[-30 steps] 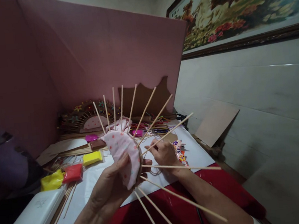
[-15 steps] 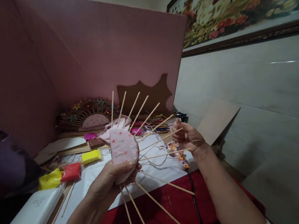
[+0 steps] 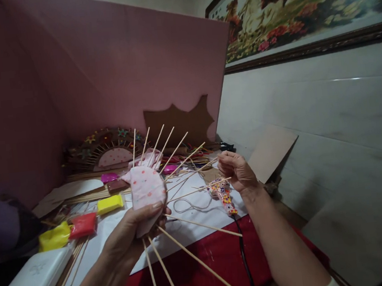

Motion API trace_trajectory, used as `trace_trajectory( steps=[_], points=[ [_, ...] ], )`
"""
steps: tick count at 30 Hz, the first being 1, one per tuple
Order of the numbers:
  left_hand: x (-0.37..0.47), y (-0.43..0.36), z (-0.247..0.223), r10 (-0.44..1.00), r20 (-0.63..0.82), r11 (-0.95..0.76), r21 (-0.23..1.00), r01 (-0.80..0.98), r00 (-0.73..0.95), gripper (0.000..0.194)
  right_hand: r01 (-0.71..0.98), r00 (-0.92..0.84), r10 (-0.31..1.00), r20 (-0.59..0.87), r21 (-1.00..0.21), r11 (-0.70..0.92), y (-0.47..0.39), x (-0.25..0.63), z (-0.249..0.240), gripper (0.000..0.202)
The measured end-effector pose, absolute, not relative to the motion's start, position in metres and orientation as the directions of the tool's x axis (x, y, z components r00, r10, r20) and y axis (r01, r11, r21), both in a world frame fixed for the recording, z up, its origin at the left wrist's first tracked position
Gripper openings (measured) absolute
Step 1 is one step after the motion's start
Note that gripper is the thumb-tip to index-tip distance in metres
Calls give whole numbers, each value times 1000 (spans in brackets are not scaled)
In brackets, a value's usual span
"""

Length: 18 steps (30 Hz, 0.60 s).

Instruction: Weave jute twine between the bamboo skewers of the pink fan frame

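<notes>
My left hand point(image 3: 140, 225) is closed round the lower part of a half-round piece covered in pink spotted cloth point(image 3: 145, 184), thumb on its front face. Several thin wooden sticks point(image 3: 178, 150) fan out from its curved edge, up, right and down. At the tip of one right-pointing stick point(image 3: 200, 168), my right hand point(image 3: 235, 170) has its fingers curled closed; whether a thread is also pinched there is hard to see. Below and behind the sticks lie a loop of twine point(image 3: 190, 205) and a colourful patterned glue gun point(image 3: 225, 196) with a black cord.
On the left are yellow point(image 3: 109, 204) and red point(image 3: 83, 225) clay packets and a white box point(image 3: 28, 283). A decorated fan-shaped piece point(image 3: 114, 158) stands at the back beside cut brown cardboard point(image 3: 180, 121). Another board point(image 3: 272, 152) leans on the right wall.
The half-round piece with its sticks has shifted left and slightly down in view, with both hands. My right fingers have curled tighter near the stick tip. The view has turned slightly.
</notes>
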<state>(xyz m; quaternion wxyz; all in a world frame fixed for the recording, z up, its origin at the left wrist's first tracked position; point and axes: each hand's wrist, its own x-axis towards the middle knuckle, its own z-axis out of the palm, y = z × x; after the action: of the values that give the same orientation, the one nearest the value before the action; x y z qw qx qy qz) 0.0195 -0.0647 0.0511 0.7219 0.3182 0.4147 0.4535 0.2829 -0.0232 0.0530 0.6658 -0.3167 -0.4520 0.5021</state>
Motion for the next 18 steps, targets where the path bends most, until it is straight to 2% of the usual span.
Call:
trace_trajectory(
  steps=[4, 10, 15, 18],
  points=[
    [21, -63, 47, 911, -347, 408, 835, -369, 221, 9, -383, 149, 954, 261, -874, 299, -22, 278, 52, 35],
    [24, -65, 51, 892, -404, 446, 858, -253, 204, 10, -377, 181, 907, 381, -825, 422, -26, 272, 55, 32],
    [23, -65, 51, 918, -337, 384, 885, -263, 207, 13, -256, 254, 933, 257, -912, 321, -21, 275, 51, 31],
    [21, -63, 48, 932, -316, 356, 888, -291, 178, 13, -262, 209, 949, 238, -921, 289, -23, 278, 50, 35]
  ],
)
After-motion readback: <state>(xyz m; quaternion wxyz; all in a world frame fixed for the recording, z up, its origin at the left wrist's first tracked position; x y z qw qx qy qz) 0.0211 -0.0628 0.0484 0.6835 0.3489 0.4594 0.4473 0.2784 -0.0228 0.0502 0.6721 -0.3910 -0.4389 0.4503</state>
